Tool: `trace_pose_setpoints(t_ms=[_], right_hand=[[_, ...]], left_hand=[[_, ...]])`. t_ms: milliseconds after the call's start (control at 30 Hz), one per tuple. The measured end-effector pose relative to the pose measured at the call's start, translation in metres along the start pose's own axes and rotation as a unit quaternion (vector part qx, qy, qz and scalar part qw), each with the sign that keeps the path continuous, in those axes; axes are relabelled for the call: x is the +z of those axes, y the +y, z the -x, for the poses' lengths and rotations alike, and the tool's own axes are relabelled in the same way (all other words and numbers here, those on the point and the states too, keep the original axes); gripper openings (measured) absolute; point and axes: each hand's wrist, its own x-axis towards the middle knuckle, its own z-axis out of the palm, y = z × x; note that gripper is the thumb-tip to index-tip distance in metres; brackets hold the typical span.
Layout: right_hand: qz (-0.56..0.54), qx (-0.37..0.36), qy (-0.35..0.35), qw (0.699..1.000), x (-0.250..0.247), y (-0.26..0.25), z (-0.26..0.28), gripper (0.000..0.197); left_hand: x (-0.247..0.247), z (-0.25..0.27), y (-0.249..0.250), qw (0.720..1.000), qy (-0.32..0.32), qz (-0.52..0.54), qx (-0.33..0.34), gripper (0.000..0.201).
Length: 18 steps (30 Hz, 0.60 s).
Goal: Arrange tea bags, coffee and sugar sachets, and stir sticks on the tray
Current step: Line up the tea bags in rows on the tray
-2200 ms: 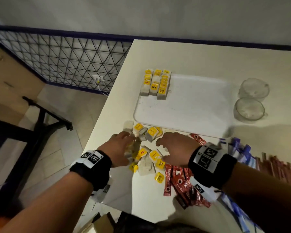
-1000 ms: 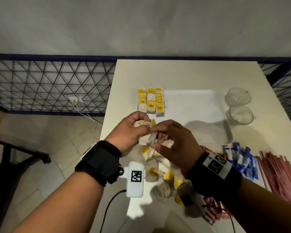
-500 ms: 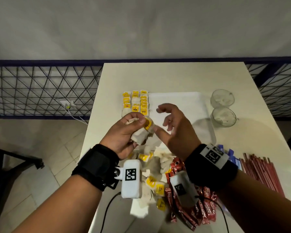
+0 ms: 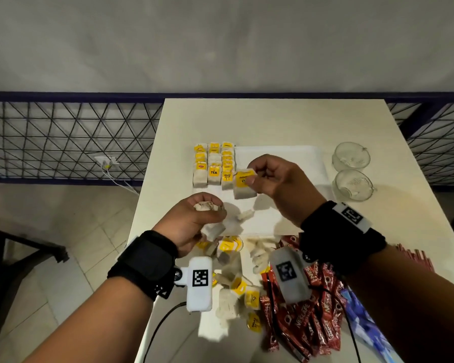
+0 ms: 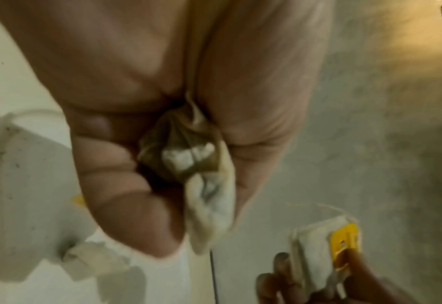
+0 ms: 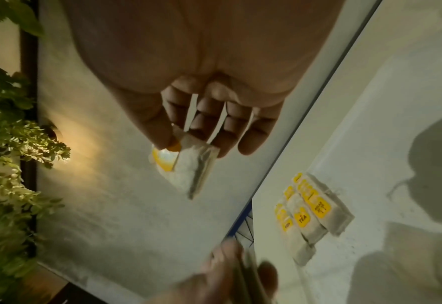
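My right hand [image 4: 257,176] pinches a tea bag [image 4: 243,186] with a yellow tag above the white tray [image 4: 281,158], just right of three rows of tea bags [image 4: 214,166] laid at the tray's left end. In the right wrist view the held tea bag [image 6: 188,170] hangs from thumb and fingers, the rows of tea bags [image 6: 310,207] below. My left hand [image 4: 202,218] grips a bunch of tea bags [image 4: 212,229] over the tray's near edge; the left wrist view shows the bunch of tea bags [image 5: 193,164] crumpled in the fist.
Loose tea bags [image 4: 236,281] lie on the table in front of the tray, red coffee sachets [image 4: 307,323] beside them, blue sachets [image 4: 362,328] and red stir sticks [image 4: 414,258] further right. Two glass cups [image 4: 351,169] stand right of the tray. The table's left edge drops to the floor.
Both hands lifted tea bags from the loose pile. My right hand then took one bag from the left hand's bunch and carried it forward over the tray, beside the rows.
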Motion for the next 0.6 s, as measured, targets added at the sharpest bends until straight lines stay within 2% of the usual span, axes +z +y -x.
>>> trace_pose_setpoints(t_ms=[100, 167, 300, 400, 500, 600], right_hand=[[0.037, -0.001, -0.004, 0.999, -0.004, -0.003, -0.006, 0.022], [0.092, -0.002, -0.022, 0.995, -0.005, 0.0, -0.01, 0.023], [0.166, -0.036, -0.069, 0.983, -0.001, 0.0, -0.017, 0.025], [0.163, -0.044, -0.086, 0.982, 0.007, -0.003, -0.022, 0.021], [0.198, -0.05, -0.089, 0.975, 0.011, -0.008, -0.03, 0.016], [0.208, -0.041, -0.091, 0.973, 0.008, -0.011, -0.045, 0.019]], left_hand=[[-0.004, 0.001, 0.001, 0.998, 0.042, -0.052, 0.024, 0.02], [-0.006, 0.005, 0.011, 0.991, 0.055, -0.1, 0.069, 0.019], [0.001, 0.007, 0.035, 0.962, 0.042, -0.221, 0.155, 0.019], [0.009, 0.004, 0.041, 0.952, 0.052, -0.259, 0.155, 0.013], [0.005, 0.004, 0.039, 0.956, 0.059, -0.25, 0.142, 0.012], [-0.006, 0.009, 0.037, 0.953, 0.079, -0.252, 0.15, 0.007]])
